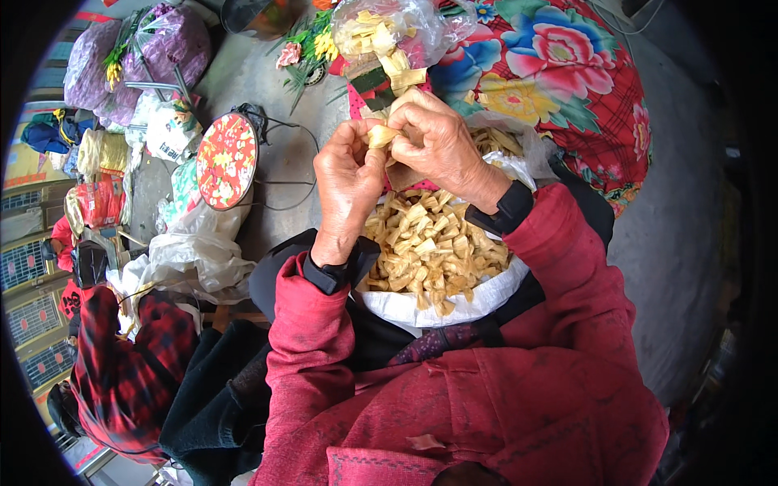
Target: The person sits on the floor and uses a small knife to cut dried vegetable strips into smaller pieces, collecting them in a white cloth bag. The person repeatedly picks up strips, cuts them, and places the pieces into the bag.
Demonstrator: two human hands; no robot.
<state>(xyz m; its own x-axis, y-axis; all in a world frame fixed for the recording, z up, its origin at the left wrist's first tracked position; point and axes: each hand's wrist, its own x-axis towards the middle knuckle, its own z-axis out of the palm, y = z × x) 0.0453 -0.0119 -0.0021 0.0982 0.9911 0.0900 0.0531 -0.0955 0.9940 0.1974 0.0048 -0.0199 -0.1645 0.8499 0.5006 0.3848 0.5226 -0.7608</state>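
A small pale-yellow folded strip, like dried husk or leaf, is pinched between my two hands. My left hand grips its left side with thumb and fingers. From the right, my right hand has its fingertips closed on the same strip. Below them, between my knees, a white woven sack with its rim turned down holds many similar folded pieces. Just beyond my hands lie loose flat strips and a dark green block. A clear plastic bag with more strips sits behind.
A large red floral cloth covers something at the far right. A round red-patterned stool stands left, near white plastic bags. Bags of purple material and artificial flowers lie farther back. A person in plaid sits at lower left.
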